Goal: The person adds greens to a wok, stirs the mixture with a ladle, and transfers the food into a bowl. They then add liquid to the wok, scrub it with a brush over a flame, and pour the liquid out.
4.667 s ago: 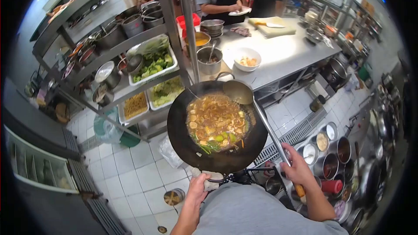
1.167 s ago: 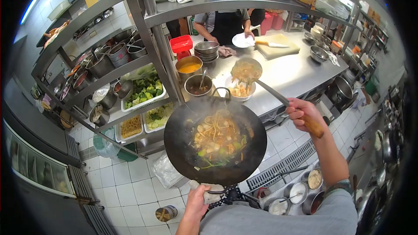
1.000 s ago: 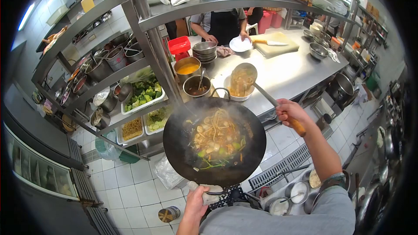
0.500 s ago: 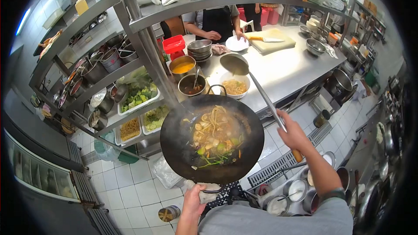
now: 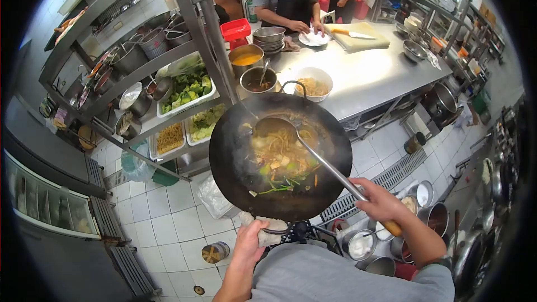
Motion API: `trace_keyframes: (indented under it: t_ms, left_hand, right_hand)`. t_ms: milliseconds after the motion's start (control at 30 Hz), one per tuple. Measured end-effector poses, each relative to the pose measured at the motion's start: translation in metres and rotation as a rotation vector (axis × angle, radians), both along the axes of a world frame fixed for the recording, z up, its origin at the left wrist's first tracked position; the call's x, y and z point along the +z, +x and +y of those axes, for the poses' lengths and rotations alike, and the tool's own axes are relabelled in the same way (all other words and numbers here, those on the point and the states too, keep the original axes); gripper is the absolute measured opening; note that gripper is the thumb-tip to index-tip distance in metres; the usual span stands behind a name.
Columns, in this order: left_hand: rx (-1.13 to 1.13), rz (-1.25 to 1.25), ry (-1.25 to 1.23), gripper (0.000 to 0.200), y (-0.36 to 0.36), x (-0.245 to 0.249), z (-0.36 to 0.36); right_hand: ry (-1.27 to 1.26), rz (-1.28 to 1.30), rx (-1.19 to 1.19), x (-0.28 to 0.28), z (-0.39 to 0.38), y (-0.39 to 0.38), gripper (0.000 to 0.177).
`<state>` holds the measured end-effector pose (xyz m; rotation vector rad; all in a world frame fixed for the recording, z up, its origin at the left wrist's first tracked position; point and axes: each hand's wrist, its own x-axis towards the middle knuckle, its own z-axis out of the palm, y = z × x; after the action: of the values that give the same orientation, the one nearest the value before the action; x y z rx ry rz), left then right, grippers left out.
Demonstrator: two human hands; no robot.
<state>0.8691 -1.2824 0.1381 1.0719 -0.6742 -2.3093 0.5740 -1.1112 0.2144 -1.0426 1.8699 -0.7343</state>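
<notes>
L hand (image 5: 249,240) wrapped tight on wok (image 5: 226,170) at its 6 o'clock, thru cloth (image 5: 271,234), prob vs heat – R hand (image 5: 381,202) closed round ladle (image 5: 330,170), long reach into wok at 12; bowl (image 5: 328,88) at 1

Bowl (image 5: 323,96) on counter (image 5: 369,78), just behind wok (image 5: 235,190)
</notes>
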Motion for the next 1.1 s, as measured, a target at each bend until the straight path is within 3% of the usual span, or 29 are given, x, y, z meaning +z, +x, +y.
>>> trace_keyframes:
  t_ms: [100, 233, 400, 500, 533, 667, 800, 900, 1000, 1100]
  left_hand:
    - [0.015, 0.005, 0.0, 0.018, 0.009, 0.004, 0.003]
    - [0.001, 0.013, -0.029, 0.016, 0.013, 0.011, 0.005]
    - [-0.016, -0.014, -0.173, 0.013, 0.005, -0.003, 0.011]
    - [-0.021, -0.021, -0.217, 0.013, 0.003, -0.025, 0.008]
    - [-0.039, -0.022, -0.157, 0.015, 0.006, -0.024, 0.005]
    - [-0.081, -0.024, -0.017, 0.017, 0.021, 0.001, -0.002]
    - [-0.066, 0.03, 0.001, 0.019, 0.024, -0.001, -0.007]
    - [-0.078, 0.033, 0.017, 0.02, 0.017, -0.004, -0.009]
    - [-0.094, 0.016, -0.009, 0.021, -0.001, 0.0, -0.02]
    - [-0.089, 0.019, -0.021, 0.022, -0.015, 0.002, -0.024]
  right_hand:
    - [0.104, 0.003, -0.125, 0.023, 0.014, 0.012, 0.06]
    - [0.078, 0.367, -0.123, 0.023, 0.009, 0.022, 0.056]
    - [0.212, -0.579, -0.372, 0.034, 0.004, 0.079, 0.042]
    - [0.094, -1.208, -0.506, 0.032, 0.002, 0.087, 0.032]
    - [-0.009, -1.56, -0.418, 0.008, 0.01, 0.076, 0.03]
    - [-0.115, -1.744, -0.412, 0.007, 0.024, 0.082, 0.034]
    - [-0.183, -1.503, -0.427, -0.006, 0.038, 0.086, 0.04]
    - [-0.162, -1.302, -0.487, 0.008, 0.019, 0.071, 0.034]
    - [-0.135, -1.276, -0.538, 0.022, -0.001, 0.046, 0.029]
    - [-0.188, -1.437, -0.538, 0.028, -0.008, 0.012, 0.027]
